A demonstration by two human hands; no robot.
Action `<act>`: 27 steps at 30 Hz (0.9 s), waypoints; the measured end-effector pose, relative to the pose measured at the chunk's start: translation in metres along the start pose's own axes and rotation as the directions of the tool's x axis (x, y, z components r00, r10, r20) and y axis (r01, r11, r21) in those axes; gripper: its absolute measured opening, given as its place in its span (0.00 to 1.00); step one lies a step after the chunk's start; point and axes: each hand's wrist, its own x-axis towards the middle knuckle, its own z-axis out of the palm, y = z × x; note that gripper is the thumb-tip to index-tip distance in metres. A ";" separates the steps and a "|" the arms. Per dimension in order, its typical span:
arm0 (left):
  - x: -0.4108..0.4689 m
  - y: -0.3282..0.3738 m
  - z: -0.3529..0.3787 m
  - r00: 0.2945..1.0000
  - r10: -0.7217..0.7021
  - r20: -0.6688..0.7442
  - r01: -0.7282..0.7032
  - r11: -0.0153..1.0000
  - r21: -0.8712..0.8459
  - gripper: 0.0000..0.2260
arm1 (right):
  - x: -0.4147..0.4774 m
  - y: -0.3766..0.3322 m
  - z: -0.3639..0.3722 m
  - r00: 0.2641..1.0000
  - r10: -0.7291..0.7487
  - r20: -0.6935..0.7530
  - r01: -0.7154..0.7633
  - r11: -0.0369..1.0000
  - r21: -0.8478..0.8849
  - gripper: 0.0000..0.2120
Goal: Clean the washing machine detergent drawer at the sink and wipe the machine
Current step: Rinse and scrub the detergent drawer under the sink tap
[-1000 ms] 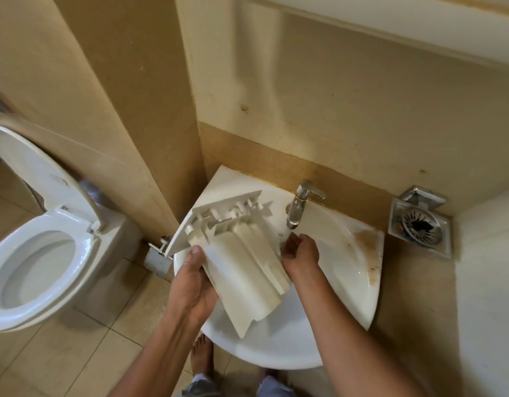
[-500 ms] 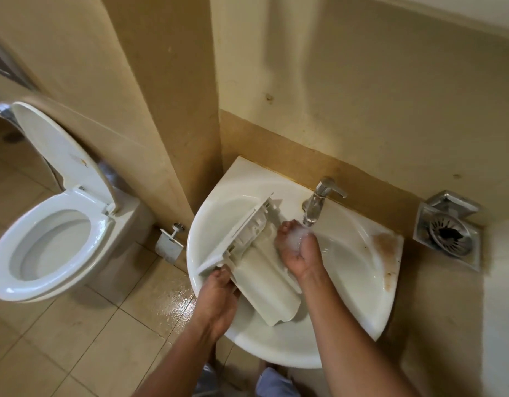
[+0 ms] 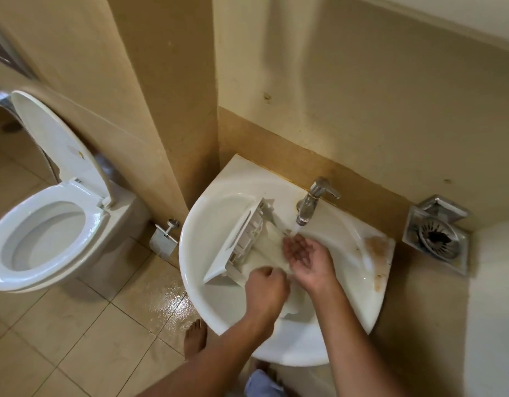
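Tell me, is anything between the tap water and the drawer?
Yes. The right hand is cupped palm-up under the tap, catching the stream just above the drawer lying in the sink. The left hand holds the drawer's near end.

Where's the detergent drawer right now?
The detergent drawer lies in the sink, left of the running tap, with the left hand on its near end and the right hand cupped over it.

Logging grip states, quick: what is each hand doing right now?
Left hand: closed on the detergent drawer in the sink.
Right hand: open, cupped palm-up under the tap water, holding nothing.
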 end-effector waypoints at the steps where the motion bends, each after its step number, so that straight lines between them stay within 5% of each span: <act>1: 0.001 0.010 0.011 0.995 0.097 -0.033 -0.098 0.995 -0.008 0.10 | 0.004 0.001 0.000 1.000 0.010 0.023 -0.010 1.000 0.025 0.09; 9: 0.071 0.009 0.053 0.971 0.236 -0.044 -0.240 0.964 -0.112 0.18 | 0.012 0.009 0.011 0.998 -0.001 0.056 0.005 0.997 -0.075 0.10; 13: 0.062 0.019 0.053 0.982 0.167 -0.088 -0.188 0.914 -0.360 0.16 | 0.012 0.012 0.013 0.991 0.019 0.132 -0.029 0.997 0.070 0.11; 20: 0.041 0.027 0.054 0.967 0.047 -0.250 -0.185 0.805 -0.564 0.12 | 0.005 0.013 0.018 0.979 -0.020 0.204 0.058 0.982 -0.179 0.09; 24: 0.007 0.032 0.039 0.938 -0.088 -0.336 -0.171 0.727 -0.665 0.14 | -0.033 0.018 0.031 0.967 -0.027 0.252 0.171 0.802 -0.572 0.10; 27: -0.006 0.023 0.018 0.920 -0.176 -0.351 -0.107 0.746 -0.657 0.10 | -0.056 0.028 0.040 0.951 0.041 0.308 0.238 0.541 -0.807 0.12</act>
